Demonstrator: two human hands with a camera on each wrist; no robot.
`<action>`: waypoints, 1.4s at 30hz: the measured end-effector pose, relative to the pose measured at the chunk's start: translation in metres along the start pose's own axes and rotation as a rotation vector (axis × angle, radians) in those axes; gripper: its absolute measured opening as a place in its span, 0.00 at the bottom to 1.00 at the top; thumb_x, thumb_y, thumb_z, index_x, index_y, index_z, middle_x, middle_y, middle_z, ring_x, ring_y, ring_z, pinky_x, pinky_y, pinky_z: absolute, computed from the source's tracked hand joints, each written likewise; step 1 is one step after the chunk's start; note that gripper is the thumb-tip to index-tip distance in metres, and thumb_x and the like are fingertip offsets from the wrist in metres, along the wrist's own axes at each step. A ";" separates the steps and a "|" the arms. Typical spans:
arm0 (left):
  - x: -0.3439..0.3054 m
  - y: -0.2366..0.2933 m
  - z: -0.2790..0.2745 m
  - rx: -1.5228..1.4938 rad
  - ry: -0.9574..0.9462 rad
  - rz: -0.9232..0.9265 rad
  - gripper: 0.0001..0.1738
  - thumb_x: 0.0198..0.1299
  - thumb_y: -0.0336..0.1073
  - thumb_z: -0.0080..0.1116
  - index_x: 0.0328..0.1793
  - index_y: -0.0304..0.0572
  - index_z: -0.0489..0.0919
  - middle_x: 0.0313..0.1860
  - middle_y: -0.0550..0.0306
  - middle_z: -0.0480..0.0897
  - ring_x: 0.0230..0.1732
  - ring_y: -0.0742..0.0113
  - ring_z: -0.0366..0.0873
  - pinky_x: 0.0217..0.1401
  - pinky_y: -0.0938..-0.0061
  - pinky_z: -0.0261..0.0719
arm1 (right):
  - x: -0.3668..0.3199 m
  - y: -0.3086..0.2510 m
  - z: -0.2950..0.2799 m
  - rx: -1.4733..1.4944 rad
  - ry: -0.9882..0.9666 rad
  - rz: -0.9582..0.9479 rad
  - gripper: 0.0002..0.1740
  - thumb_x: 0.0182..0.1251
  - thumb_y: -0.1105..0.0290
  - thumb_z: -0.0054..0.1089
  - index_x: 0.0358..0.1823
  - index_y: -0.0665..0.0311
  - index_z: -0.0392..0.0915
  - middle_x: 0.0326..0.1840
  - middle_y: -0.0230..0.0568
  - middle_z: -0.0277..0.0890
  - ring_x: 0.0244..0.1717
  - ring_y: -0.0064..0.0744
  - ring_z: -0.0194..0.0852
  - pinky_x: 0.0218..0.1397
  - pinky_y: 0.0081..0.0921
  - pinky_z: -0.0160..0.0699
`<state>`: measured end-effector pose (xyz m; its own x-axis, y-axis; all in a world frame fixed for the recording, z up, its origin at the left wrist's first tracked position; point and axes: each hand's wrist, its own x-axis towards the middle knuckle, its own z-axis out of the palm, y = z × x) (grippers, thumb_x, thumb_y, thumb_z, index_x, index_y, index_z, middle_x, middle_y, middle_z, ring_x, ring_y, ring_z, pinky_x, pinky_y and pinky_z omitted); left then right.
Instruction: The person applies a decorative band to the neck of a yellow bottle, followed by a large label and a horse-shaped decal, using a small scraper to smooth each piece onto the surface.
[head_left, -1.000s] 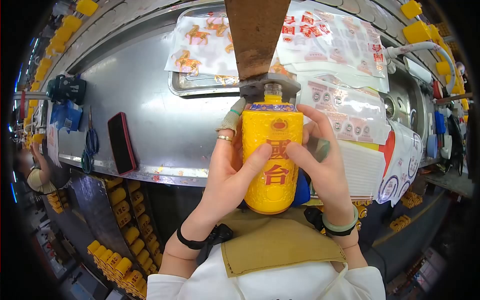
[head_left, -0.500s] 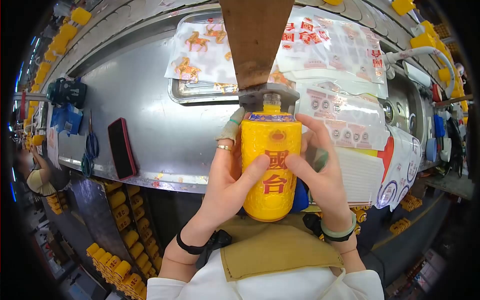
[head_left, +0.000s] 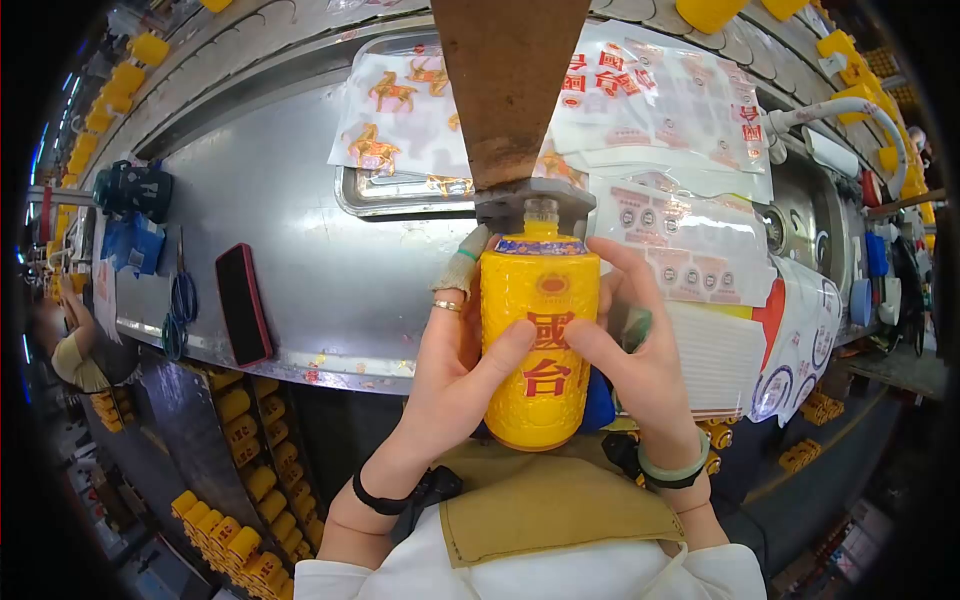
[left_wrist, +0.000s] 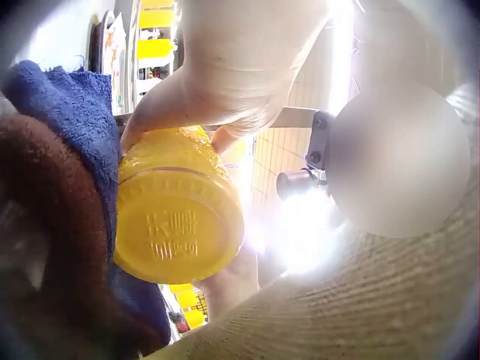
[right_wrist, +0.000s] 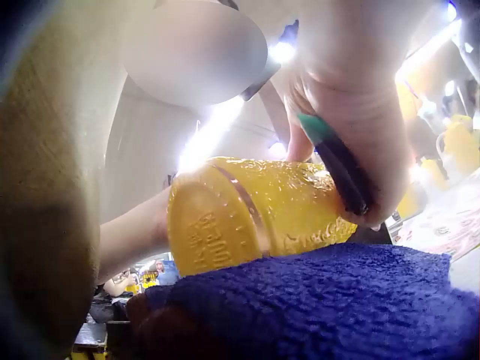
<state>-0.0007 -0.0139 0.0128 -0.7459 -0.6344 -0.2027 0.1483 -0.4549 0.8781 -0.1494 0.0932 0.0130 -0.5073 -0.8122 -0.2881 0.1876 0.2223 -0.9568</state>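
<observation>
A yellow bottle point(head_left: 540, 405) with red characters, a blue patterned band and a bare clear neck lies between both hands, neck pointing away. My left hand point(head_left: 445, 370) grips its left side, thumb on the front; a pale finger cover point(head_left: 460, 268) sits on one finger. My right hand point(head_left: 640, 365) holds the right side, thumb beside the red characters, with a green-and-dark cover point(right_wrist: 337, 161) on one finger. In the left wrist view, the bottle's base point(left_wrist: 176, 225) shows raised characters. A blue towel point(right_wrist: 322, 300) lies under the bottle in the right wrist view.
A brown upright post point(head_left: 510, 90) with a grey plate point(head_left: 500, 205) stands just beyond the bottle neck. Sheets of red-character decals point(head_left: 665, 100) and a tray point(head_left: 365, 200) lie behind. A phone point(head_left: 243, 305) and scissors point(head_left: 180, 300) are at left. A white hose point(head_left: 850, 105) bends at right.
The view has shifted slightly, so bench, bottle and hands appear lower. Both hands keep their grip on the bottle, thumbs on its front. Yellow items on the far conveyor have moved left.
</observation>
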 end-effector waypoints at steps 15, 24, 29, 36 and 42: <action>-0.001 0.000 0.000 -0.001 -0.001 -0.008 0.41 0.75 0.26 0.55 0.87 0.36 0.47 0.80 0.48 0.62 0.79 0.61 0.63 0.81 0.64 0.61 | -0.001 0.003 0.001 0.050 -0.009 -0.016 0.37 0.65 0.72 0.75 0.74 0.61 0.67 0.38 0.24 0.63 0.40 0.17 0.60 0.46 0.16 0.64; -0.003 0.001 0.003 0.019 0.015 -0.033 0.43 0.73 0.26 0.54 0.89 0.36 0.45 0.83 0.44 0.59 0.83 0.56 0.58 0.84 0.61 0.55 | 0.000 0.001 0.001 0.055 -0.007 0.002 0.37 0.65 0.71 0.75 0.74 0.60 0.67 0.38 0.24 0.63 0.40 0.17 0.60 0.46 0.16 0.63; -0.002 -0.001 0.003 0.015 0.009 -0.029 0.46 0.71 0.25 0.57 0.88 0.35 0.45 0.82 0.44 0.60 0.82 0.56 0.60 0.83 0.61 0.58 | 0.000 0.001 0.003 -0.003 0.003 -0.029 0.38 0.64 0.70 0.76 0.74 0.61 0.67 0.38 0.24 0.63 0.39 0.17 0.60 0.45 0.16 0.64; -0.002 0.001 0.004 0.033 0.004 -0.036 0.45 0.71 0.25 0.57 0.88 0.35 0.45 0.81 0.44 0.61 0.81 0.56 0.61 0.83 0.61 0.58 | 0.000 0.004 0.003 -0.019 0.012 -0.052 0.38 0.63 0.70 0.77 0.73 0.61 0.68 0.38 0.23 0.63 0.39 0.17 0.60 0.45 0.16 0.64; -0.003 0.000 0.003 0.039 -0.002 -0.023 0.45 0.72 0.26 0.56 0.88 0.36 0.45 0.81 0.45 0.61 0.81 0.57 0.61 0.83 0.61 0.58 | 0.000 0.004 0.003 -0.002 0.014 -0.046 0.38 0.64 0.71 0.76 0.73 0.60 0.68 0.38 0.23 0.63 0.39 0.17 0.60 0.45 0.16 0.63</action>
<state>-0.0008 -0.0104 0.0146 -0.7501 -0.6229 -0.2222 0.1058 -0.4447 0.8894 -0.1460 0.0929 0.0092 -0.5272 -0.8139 -0.2443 0.1623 0.1857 -0.9691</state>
